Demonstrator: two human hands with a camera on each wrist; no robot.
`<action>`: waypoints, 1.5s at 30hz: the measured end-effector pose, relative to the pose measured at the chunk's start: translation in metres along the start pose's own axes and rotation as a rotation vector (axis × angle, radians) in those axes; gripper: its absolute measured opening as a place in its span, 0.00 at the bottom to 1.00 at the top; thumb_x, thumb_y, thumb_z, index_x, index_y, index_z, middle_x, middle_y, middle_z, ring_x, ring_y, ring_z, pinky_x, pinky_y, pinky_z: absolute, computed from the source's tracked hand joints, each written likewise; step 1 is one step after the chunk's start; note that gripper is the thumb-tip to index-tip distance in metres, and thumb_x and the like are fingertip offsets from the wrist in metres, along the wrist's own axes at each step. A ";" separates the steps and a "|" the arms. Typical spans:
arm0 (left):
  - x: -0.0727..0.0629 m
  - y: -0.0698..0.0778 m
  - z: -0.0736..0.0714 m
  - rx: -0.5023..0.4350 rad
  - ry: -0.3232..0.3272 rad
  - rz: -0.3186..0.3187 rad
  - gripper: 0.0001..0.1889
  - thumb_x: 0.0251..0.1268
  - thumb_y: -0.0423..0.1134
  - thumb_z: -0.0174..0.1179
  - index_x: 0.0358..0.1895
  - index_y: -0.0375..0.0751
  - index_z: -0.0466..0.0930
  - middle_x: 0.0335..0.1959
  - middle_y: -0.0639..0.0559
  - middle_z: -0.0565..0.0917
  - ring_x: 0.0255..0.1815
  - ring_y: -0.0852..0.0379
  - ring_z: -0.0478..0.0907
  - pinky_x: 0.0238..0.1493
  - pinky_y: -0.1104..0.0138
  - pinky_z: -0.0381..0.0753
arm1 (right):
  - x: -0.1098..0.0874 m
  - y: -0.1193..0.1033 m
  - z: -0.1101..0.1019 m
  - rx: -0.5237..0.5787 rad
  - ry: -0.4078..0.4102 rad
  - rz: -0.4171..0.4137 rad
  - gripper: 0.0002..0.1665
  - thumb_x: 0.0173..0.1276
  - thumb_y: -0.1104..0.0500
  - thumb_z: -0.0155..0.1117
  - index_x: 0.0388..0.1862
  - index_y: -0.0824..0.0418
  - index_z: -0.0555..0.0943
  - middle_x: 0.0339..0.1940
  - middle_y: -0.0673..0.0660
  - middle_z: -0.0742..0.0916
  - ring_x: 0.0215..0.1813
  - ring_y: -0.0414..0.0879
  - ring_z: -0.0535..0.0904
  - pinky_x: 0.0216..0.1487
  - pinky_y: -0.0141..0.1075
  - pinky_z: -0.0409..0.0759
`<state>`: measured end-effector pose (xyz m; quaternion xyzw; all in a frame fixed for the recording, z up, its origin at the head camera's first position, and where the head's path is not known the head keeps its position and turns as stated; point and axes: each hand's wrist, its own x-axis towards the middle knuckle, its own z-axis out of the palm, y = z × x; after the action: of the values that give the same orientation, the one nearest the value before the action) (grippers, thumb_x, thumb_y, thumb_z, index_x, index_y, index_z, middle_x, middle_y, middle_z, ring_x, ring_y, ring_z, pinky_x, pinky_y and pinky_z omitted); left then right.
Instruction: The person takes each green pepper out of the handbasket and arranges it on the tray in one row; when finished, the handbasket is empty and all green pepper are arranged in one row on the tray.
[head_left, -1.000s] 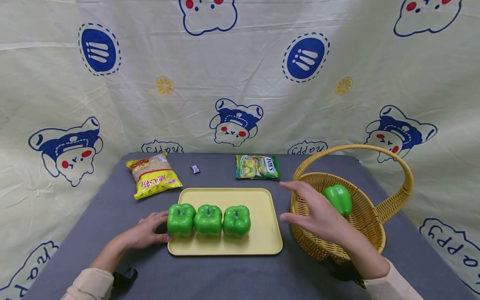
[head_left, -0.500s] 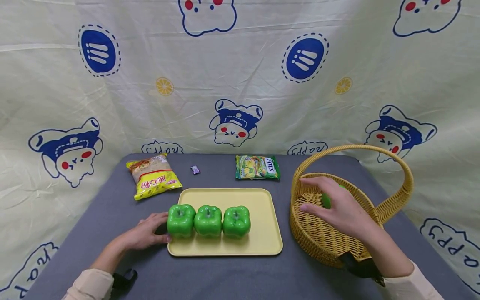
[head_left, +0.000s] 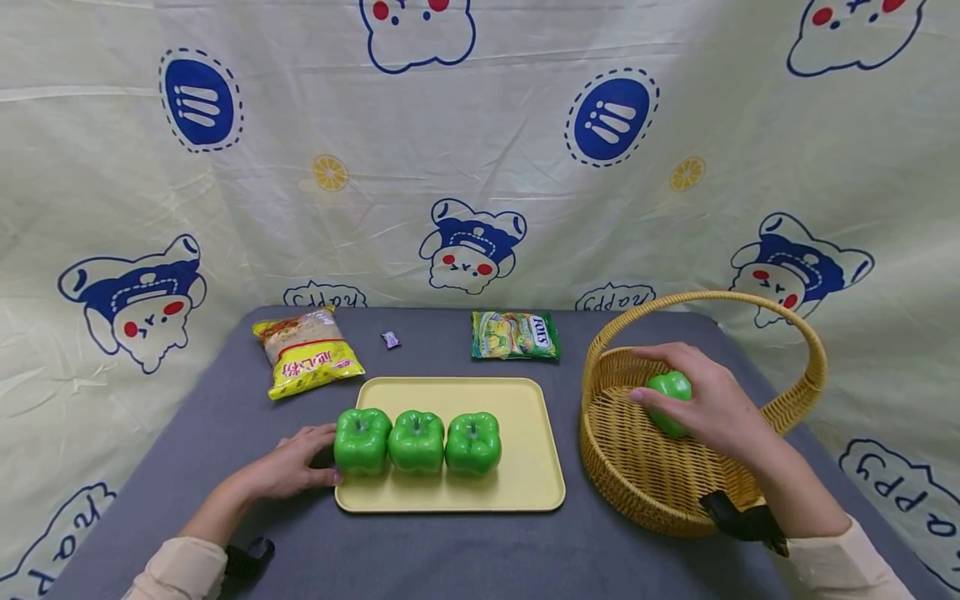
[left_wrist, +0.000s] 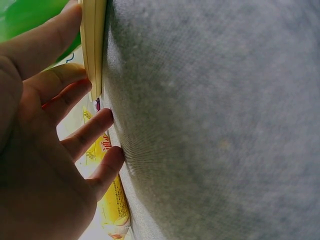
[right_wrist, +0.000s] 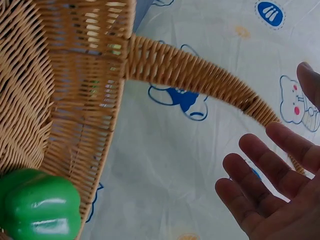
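In the head view, my right hand [head_left: 711,402] hovers over the wicker basket [head_left: 637,492], thumb and fingers spread. Between them a green bell pepper [head_left: 672,386] shows, lying in the basket. The right wrist view has that hand's fingers loosely extended and apart from the pepper [right_wrist: 42,207]. At the other side, my left hand [head_left: 283,465] rests beside the yellow tray [head_left: 525,487], thumb and index fingertips at its left rim. Three green bell peppers stand in a row on the tray: left [head_left: 363,442], middle [head_left: 417,442] and right [head_left: 473,444].
A yellow snack bag [head_left: 309,352] lies behind the tray on the left. Farther back are a small purple wrapped candy [head_left: 390,339] and a green FOX'S packet [head_left: 515,335]. The basket's tall handle [head_left: 697,297] arches over it. A printed curtain [head_left: 480,150] hangs behind the table.
My right hand has moved rightward from beside the tray, across the basket's rim, to over the pepper inside. The left hand and the three tray peppers have stayed put.
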<state>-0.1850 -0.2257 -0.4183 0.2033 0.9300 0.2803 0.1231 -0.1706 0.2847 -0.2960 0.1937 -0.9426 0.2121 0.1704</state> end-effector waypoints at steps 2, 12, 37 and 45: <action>0.000 0.000 0.000 0.004 0.002 0.004 0.37 0.55 0.50 0.65 0.64 0.31 0.67 0.66 0.33 0.67 0.66 0.32 0.60 0.56 0.36 0.57 | 0.001 0.004 0.000 0.009 -0.009 0.019 0.29 0.61 0.47 0.67 0.61 0.51 0.75 0.55 0.55 0.80 0.49 0.45 0.74 0.39 0.29 0.73; 0.000 0.000 0.000 -0.004 0.002 -0.002 0.37 0.55 0.50 0.65 0.65 0.31 0.67 0.67 0.33 0.67 0.67 0.32 0.59 0.56 0.36 0.57 | 0.011 0.028 -0.001 0.051 -0.105 0.094 0.37 0.64 0.42 0.62 0.66 0.61 0.69 0.61 0.63 0.76 0.62 0.60 0.70 0.56 0.59 0.67; 0.000 -0.002 0.001 -0.016 -0.007 -0.013 0.37 0.55 0.51 0.65 0.65 0.33 0.67 0.67 0.33 0.66 0.68 0.32 0.58 0.57 0.35 0.55 | 0.031 0.074 0.016 -0.052 -0.260 0.275 0.52 0.61 0.31 0.57 0.70 0.67 0.60 0.63 0.71 0.70 0.62 0.67 0.66 0.56 0.61 0.66; 0.001 -0.002 0.001 -0.017 -0.009 -0.013 0.37 0.55 0.51 0.65 0.65 0.33 0.67 0.67 0.34 0.66 0.68 0.33 0.58 0.57 0.36 0.55 | 0.035 0.087 0.024 -0.116 -0.316 0.322 0.56 0.58 0.28 0.58 0.69 0.69 0.61 0.62 0.75 0.70 0.62 0.71 0.65 0.55 0.64 0.66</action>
<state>-0.1858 -0.2267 -0.4198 0.1973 0.9284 0.2864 0.1309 -0.2449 0.3358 -0.3318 0.0616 -0.9869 0.1489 -0.0043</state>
